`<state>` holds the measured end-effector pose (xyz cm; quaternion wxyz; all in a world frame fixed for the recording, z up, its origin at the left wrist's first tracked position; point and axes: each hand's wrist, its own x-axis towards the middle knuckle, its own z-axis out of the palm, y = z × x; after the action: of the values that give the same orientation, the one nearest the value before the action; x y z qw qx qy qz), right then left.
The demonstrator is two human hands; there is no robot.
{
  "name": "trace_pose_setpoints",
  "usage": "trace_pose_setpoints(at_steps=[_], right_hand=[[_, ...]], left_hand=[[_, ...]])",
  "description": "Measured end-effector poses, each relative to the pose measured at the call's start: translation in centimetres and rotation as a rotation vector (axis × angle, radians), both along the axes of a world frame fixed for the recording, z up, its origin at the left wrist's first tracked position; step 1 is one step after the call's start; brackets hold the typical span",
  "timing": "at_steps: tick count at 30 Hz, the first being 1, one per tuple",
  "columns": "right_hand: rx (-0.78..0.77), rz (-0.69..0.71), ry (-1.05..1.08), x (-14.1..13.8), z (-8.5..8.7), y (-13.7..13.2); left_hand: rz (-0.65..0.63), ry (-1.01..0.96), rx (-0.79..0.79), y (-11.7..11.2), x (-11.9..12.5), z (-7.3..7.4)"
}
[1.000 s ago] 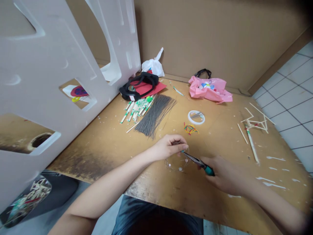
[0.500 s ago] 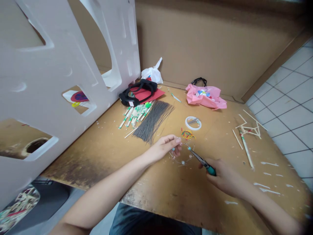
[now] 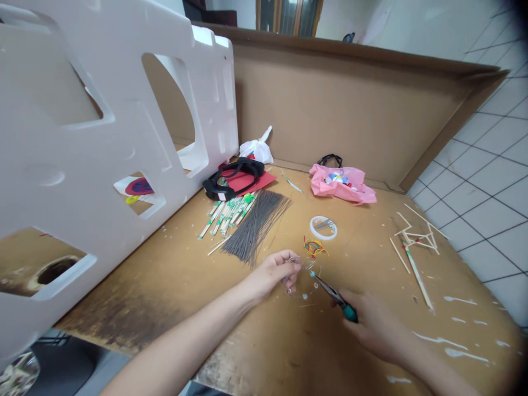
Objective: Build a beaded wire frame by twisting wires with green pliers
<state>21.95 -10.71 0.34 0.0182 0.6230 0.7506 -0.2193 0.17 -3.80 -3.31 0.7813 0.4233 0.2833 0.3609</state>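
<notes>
My left hand (image 3: pixel 277 272) pinches a thin wire strung with beads (image 3: pixel 304 296), which curves in a loop below the fingers. In my right hand (image 3: pixel 363 319) is a pair of green-handled needle-nose pliers (image 3: pixel 336 297), fingers wrapped round the handles. The pliers' tip meets the wire beside a light blue bead (image 3: pixel 312 274). Just beyond the hands lies a tangle of red, yellow and green wires (image 3: pixel 315 247). Farther back, a white ring-shaped dish (image 3: pixel 323 227) has small metal pieces in it.
A bundle of grey wires (image 3: pixel 253 228), wrapped chopsticks (image 3: pixel 226 214) and a black strap-like headset (image 3: pixel 214 190) lie at the left. Behind are a white bag (image 3: pixel 256 149) and a pink bag (image 3: pixel 358 190). A stick frame (image 3: pixel 424 239) sits right. A white plastic panel (image 3: pixel 124 126) stands left.
The camera view has tilted upward, so the table appears lower. My left hand has come nearer the pliers' tip, and the beaded loop looks narrower.
</notes>
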Motion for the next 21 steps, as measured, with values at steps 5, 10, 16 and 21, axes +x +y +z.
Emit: trace_pose_setpoints(at_steps=[5, 10, 16, 21], right_hand=[[0.042, -0.002, -0.027, -0.4, -0.4, 0.0], [0.047, -0.007, -0.114, -0.3, -0.4, 0.0], [0.103, -0.023, -0.186, -0.8, 0.4, 0.0], [0.123, -0.044, -0.179, -2.3, 0.7, 0.3]], left_hand=[[0.036, 0.009, -0.028, -0.1, 0.2, 0.1], [0.06, -0.068, -0.123, 0.3, 0.2, 0.0], [0.215, 0.052, -0.017, 0.4, 0.2, -0.1], [0.229, 0.126, 0.079, -0.1, 0.4, -0.3]])
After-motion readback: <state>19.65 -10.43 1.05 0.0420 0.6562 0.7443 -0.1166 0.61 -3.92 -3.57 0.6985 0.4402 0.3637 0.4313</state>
